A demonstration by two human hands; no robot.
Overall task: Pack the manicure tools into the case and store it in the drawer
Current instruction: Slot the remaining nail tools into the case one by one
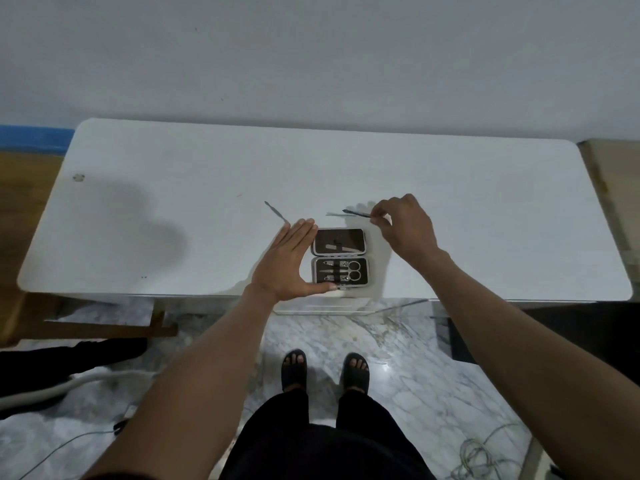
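Note:
A small manicure case [340, 259] lies open near the front edge of the white table [485, 220]. Its lower half holds scissors, clippers and slim tools; its upper half holds a file. My left hand [292, 259] lies flat with fingers apart against the case's left side, thumb along its front edge. Beyond the case, my right hand [403, 228] pinches a thin metal tool [356, 213] just above the table. Another slim metal tool [276, 212] lies loose on the table, beyond my left fingertips.
A clear drawer [332, 308] stands slightly pulled out under the table's front edge, below the case. A wooden frame [104, 329] and dark objects sit on the marble floor at left. Cables [481, 455] lie on the floor at right.

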